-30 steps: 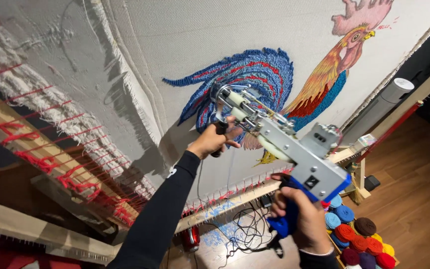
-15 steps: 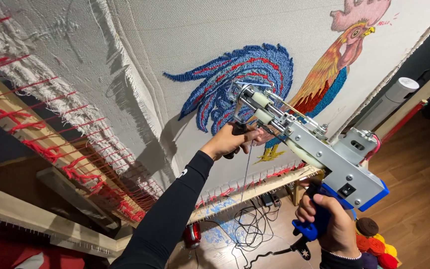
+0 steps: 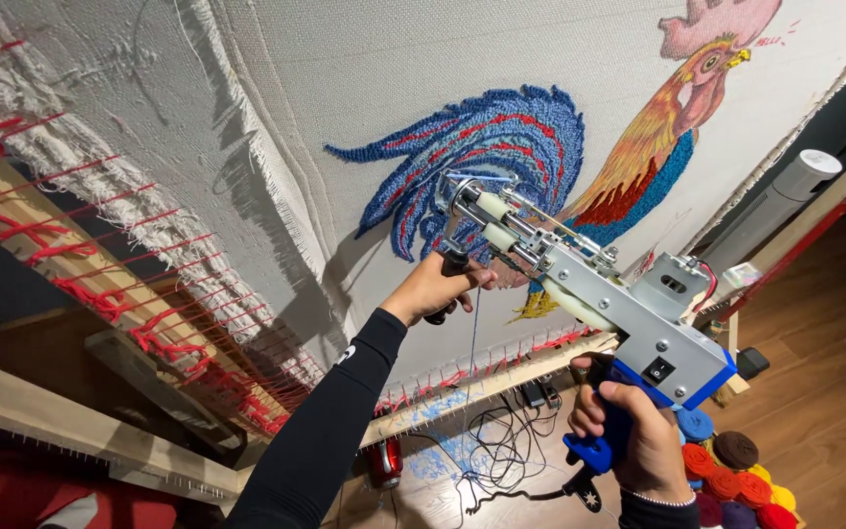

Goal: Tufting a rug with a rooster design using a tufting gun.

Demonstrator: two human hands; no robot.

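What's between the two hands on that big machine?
In the head view, the tufting gun's silver metal body stretches between the left hand on the front handle and the right hand on the blue grip.

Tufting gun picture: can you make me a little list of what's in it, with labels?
tool: tufting gun, silver body, blue grip, nose at the cloth
left hand: wrapped round the black front handle
right hand: wrapped round the blue rear grip
cloth: pale, stretched on a wooden frame
picture: rooster, blue tail, orange neck
yarn: blue strand hanging below the gun
floor: yarn balls, cables
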